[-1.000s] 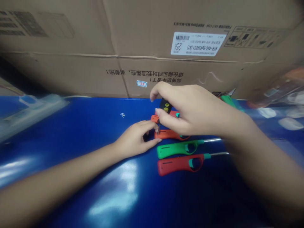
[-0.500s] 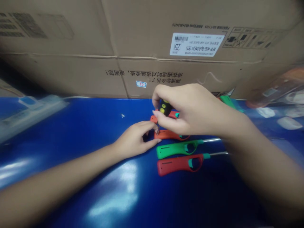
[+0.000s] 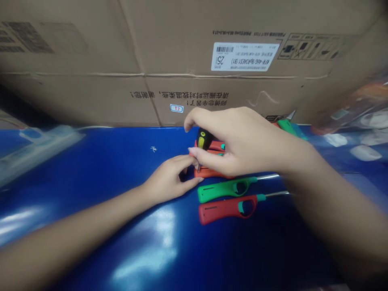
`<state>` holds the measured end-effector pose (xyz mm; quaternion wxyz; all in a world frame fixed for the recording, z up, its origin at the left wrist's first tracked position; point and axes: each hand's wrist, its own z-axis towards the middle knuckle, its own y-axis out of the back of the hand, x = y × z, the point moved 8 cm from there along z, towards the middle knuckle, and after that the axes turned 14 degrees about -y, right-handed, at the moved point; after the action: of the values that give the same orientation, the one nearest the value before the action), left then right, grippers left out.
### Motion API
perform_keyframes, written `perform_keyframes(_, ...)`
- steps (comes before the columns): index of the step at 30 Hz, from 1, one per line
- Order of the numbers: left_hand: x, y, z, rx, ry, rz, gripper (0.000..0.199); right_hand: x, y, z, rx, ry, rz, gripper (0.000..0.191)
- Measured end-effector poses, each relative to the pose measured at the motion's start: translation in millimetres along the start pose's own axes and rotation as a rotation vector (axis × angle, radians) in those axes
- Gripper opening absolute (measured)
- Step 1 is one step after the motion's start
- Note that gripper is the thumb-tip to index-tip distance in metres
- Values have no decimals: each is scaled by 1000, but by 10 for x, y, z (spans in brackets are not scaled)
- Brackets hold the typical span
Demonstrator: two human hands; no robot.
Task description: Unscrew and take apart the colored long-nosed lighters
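A black-and-yellow screwdriver point(image 3: 203, 139) is gripped by the right hand point(image 3: 242, 139), its shaft angled down at the butt of an orange lighter point(image 3: 210, 172), beside which the left hand point(image 3: 168, 178) is rested. Nearer, green point(image 3: 216, 191) and red lighters point(image 3: 222, 211) are laid on the blue worktop point(image 3: 121, 147), backed by a cardboard box point(image 3: 169, 36).

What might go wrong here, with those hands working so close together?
The black-and-yellow tool in the right hand might slip and jab the left hand, whose fingertips are right beside its shaft.

The orange lighter lies on a glossy blue tabletop, so it might slide if pushed sideways.

The green lighter lies close alongside, so a stray push might knock it out of line.
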<state>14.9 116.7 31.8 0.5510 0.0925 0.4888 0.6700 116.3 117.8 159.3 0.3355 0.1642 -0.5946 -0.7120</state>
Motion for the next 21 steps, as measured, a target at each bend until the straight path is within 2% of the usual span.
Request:
perform_keyframes(4,5,-12,2,9,5,-16,17,12,-25,8,-5,14,81,33)
perform_keyframes(8,-3,-8,5,15,12,-26,16,29,39,5,47,54,224,16)
perform_keyframes(11,-10,-4,6,21,28,-32,14,-86,188,16,16,-14,292,12)
perform_keyframes(13,-16,-8,6,34,35,-39,14,-181,249,24,-6,-66,258,8)
perform_keyframes(15,-20,-5,4,36,38,-43,13,-241,152,28,112,-99,198,6)
perform_keyframes(19,-17,14,-1,16,45,-55,8,-284,-368,-100,593,-155,57,13)
perform_keyframes(21,-10,22,1,8,51,-72,6,-289,-581,-178,723,-164,-29,16)
